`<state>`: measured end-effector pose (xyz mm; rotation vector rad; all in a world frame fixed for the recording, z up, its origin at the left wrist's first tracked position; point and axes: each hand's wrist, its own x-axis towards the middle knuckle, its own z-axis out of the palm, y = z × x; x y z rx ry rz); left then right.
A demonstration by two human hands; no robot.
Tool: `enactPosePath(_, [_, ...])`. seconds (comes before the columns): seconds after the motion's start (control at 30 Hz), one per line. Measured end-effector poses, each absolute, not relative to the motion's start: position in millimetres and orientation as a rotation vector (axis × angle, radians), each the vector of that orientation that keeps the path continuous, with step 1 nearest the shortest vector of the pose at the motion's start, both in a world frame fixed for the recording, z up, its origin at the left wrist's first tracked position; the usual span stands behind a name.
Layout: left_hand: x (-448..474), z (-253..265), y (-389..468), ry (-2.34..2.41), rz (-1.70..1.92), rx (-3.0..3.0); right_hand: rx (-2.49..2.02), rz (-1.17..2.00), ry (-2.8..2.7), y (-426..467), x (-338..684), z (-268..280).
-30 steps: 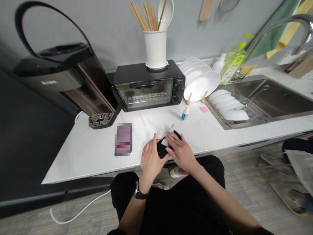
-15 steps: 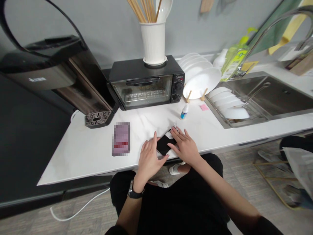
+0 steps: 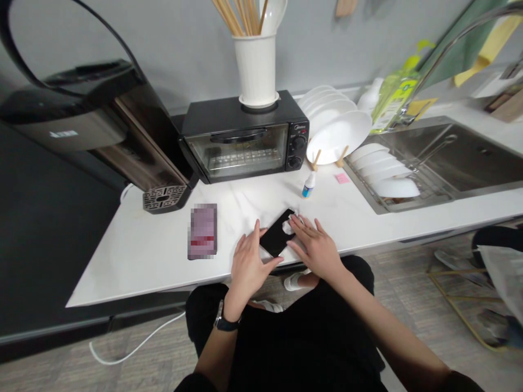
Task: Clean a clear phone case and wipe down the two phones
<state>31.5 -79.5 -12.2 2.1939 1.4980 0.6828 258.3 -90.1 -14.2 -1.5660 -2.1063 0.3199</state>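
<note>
A black smartphone [image 3: 276, 237] lies slanted on the white counter near its front edge. My left hand [image 3: 250, 265] holds the phone at its left corner, thumb at the lower edge and fingers at the upper left edge. Under the flat fingertips of my right hand [image 3: 316, 245] is a crumpled white tissue [image 3: 287, 226], pressed on the right part of the screen. Behind the phone stands a small bottle [image 3: 309, 185] with a white cap and blue label. To the left lies a purple, pixelated flat object [image 3: 203, 231].
A black toaster oven [image 3: 245, 149] stands at the back, with a white utensil holder [image 3: 256, 71] on top. Left of it is a dark drink machine [image 3: 134, 130]. White plates [image 3: 339, 136], a pink note [image 3: 341, 178] and a sink [image 3: 466, 163] are to the right.
My right hand has slid slightly right and down over the phone with the tissue, so more of the screen shows. My left hand stays nearly where it was.
</note>
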Motion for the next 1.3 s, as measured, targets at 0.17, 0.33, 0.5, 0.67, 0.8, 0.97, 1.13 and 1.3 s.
enactPosePath(0.17, [31.6, -20.3, -81.8, 1.526, 0.719, 2.234, -1.451, 0.227, -2.19, -76.7, 210.6, -19.2])
enactPosePath(0.33, [29.4, -25.7, -82.6, 1.511, 0.74, 2.26, -1.322, 0.241, -2.241, -119.4, 203.0, -22.1])
enactPosePath(0.5, [31.8, -17.2, -80.3, 1.498, 0.766, 2.206, -1.436, 0.234, -2.161, -103.6, 257.9, -20.8])
enactPosePath(0.67, [33.1, -18.5, -81.7, 1.49, 0.77, 2.184, -1.476, 0.267, -2.079, -66.1, 239.4, -21.2])
enactPosePath(0.8, [31.1, -25.3, -83.6, 1.5, 0.792, 2.211, -1.316, 0.385, -2.086, -98.3, 195.7, -24.8])
enactPosePath(0.97, [30.4, -25.3, -83.2, 1.493, 0.798, 2.171, -1.237, 0.512, -2.048, -130.6, 220.9, -30.3])
enactPosePath(1.13, [33.0, -21.4, -83.3, 1.5, 0.797, 2.149, -1.435, 0.443, -1.836, -83.6, 252.2, -29.2])
enactPosePath(1.3, [34.1, -21.7, -84.7, 1.575, 0.785, 2.153, -1.292, 0.473, -1.914, -81.6, 205.7, -31.2])
